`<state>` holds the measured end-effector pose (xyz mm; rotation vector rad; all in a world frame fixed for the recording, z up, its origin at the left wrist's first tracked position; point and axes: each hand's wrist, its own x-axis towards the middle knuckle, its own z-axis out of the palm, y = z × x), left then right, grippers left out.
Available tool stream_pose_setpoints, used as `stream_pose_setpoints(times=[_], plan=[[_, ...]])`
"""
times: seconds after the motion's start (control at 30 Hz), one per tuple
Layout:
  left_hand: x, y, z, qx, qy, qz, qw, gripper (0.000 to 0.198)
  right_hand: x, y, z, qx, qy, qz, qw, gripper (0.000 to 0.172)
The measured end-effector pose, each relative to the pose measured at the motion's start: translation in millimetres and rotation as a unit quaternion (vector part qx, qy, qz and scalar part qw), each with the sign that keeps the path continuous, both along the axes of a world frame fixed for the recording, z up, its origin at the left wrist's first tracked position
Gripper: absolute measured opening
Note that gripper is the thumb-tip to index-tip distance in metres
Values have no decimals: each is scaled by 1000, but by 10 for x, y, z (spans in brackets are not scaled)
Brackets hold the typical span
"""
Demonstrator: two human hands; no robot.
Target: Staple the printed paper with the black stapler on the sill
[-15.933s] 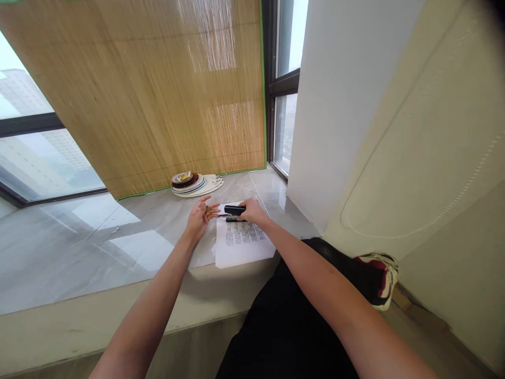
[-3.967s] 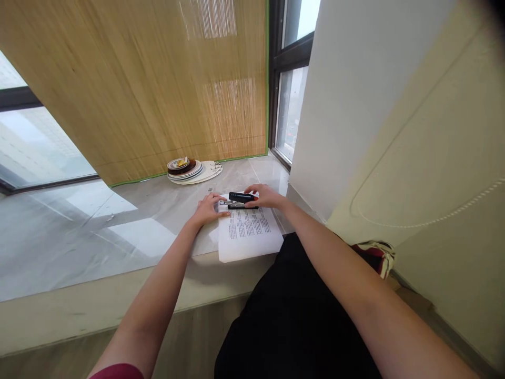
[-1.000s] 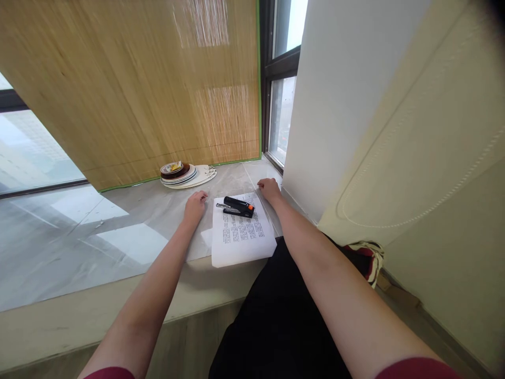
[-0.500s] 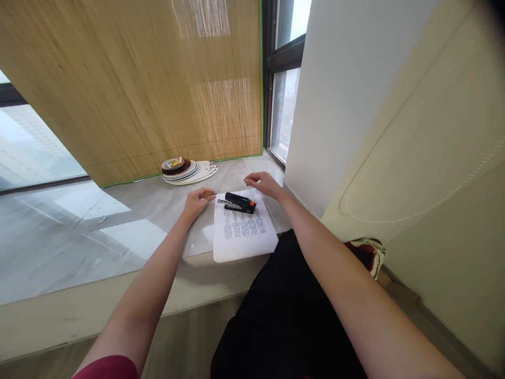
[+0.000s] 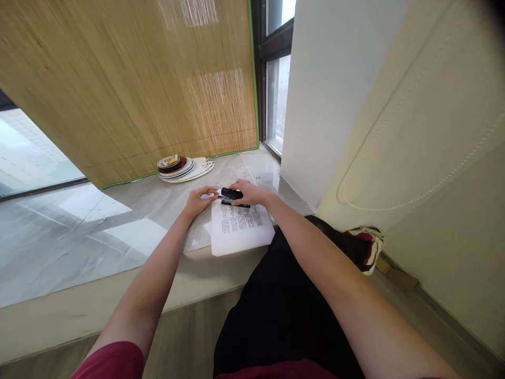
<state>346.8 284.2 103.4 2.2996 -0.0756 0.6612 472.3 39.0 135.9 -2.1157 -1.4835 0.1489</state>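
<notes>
A printed sheet of paper (image 5: 240, 230) lies on the marble sill (image 5: 118, 231), its near edge at the sill's front. A black stapler (image 5: 231, 194) sits across the sheet's far end. My right hand (image 5: 249, 192) is closed over the stapler's right part. My left hand (image 5: 199, 198) rests at the sheet's top left corner, fingers curled at the paper's edge next to the stapler's metal tip.
A stack of plates (image 5: 179, 167) with a small dish on top stands farther back on the sill, below a bamboo blind (image 5: 138, 89). A white wall (image 5: 327, 95) rises on the right. A patterned item (image 5: 365, 245) lies on the floor by my black-clad lap.
My right hand moved left from beside the paper and closed on the stapler. My left hand slid right to the sheet's corner. The stapler's orange end is now covered.
</notes>
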Motion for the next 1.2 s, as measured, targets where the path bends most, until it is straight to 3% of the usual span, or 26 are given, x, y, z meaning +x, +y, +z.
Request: stream_pose_setpoints(times=[0.13, 0.37, 0.97, 1.2], plan=[[33, 16, -13, -3, 17, -26, 1000, 35, -1, 15, -13, 0, -17, 10, 1000, 42], [77, 28, -20, 27, 15, -8, 999, 25, -30, 83, -19, 1, -24, 18, 1000, 28], [57, 27, 4, 26, 17, -64, 997, 27, -41, 75, 9, -10, -13, 15, 1000, 33], [4, 94, 42, 48, 20, -62, 997, 23, -74, 134, 0, -15, 22, -47, 999, 29]])
